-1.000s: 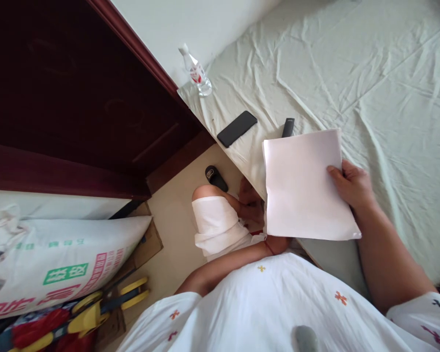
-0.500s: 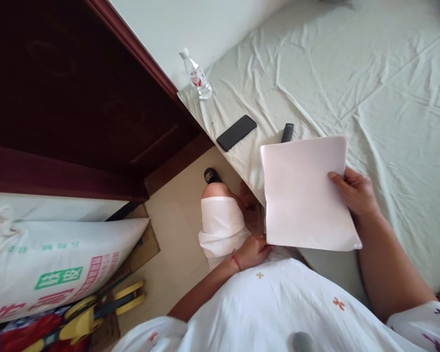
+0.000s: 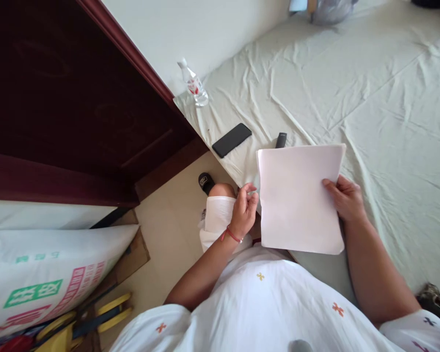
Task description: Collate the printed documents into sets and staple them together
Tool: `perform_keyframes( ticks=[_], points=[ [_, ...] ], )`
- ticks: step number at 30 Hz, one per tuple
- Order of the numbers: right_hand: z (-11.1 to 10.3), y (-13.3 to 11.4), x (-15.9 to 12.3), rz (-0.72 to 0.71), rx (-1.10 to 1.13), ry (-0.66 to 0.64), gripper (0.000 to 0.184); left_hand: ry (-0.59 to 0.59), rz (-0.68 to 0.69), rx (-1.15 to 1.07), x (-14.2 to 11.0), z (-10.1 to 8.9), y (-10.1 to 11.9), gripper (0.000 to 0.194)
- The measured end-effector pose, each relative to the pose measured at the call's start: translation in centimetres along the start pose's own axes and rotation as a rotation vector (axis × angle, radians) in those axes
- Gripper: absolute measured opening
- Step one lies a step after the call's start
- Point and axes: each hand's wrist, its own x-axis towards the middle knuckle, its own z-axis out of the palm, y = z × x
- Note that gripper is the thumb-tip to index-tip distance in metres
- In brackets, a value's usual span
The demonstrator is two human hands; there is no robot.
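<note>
In the head view, your right hand (image 3: 346,198) pinches the right edge of a stack of white paper (image 3: 300,200), thumb laid across the top sheet and the other fingers mostly hidden underneath. The stack lies in front of you, over the near edge of the surface spread with a wrinkled pale green cloth (image 3: 396,156); you cannot tell from here whether its underside touches that cloth. The top page faces you and looks plain, and other sheets peek out along the left edge. Your left hand (image 3: 244,211) is raised just beside that left edge, palm partly turned up, fingers loosely bent and a little apart; a red cord bracelet (image 3: 233,235) circles your wrist. Just past the top edge of the paper, a narrow black remote (image 3: 280,140) shows, its lower end covered by the stack. To its left, a black phone (image 3: 231,140) lies flat near the border of the cloth, and farther off a clear bottle (image 3: 194,84) with a white cap and a red-and-white label stands near the corner, close to the wall (image 3: 205,34). Below, a dark slipper (image 3: 206,183) shows on the floor (image 3: 165,220) beyond your knee, and a printed white sack (image 3: 58,274) lies at your far left.
</note>
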Motion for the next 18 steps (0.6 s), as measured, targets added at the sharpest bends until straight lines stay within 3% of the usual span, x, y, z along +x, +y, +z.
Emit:
perform_keyframes(
  ticks=[5, 9, 13, 18],
  points=[
    [0.1, -0.6, -0.2, 0.018, -0.015, -0.010, 0.030, -0.143, -0.041, -0.044, 3.3, 1.3, -0.5, 0.050],
    [0.2, -1.4, -0.4, 0.035, -0.061, -0.039, 0.033, -0.171, -0.188, -0.154, 4.1, 1.8, -1.5, 0.056],
    [-0.5, -1.8, -0.6, 0.100, -0.065, -0.003, 0.038, -0.122, -0.317, -0.318, 3.8, 2.2, -1.6, 0.060],
    [-2.1, -1.9, -2.1, 0.272, -0.106, -0.042, 0.049, -0.047, -0.487, -0.428, 4.1, 2.1, 0.2, 0.064]
  ],
)
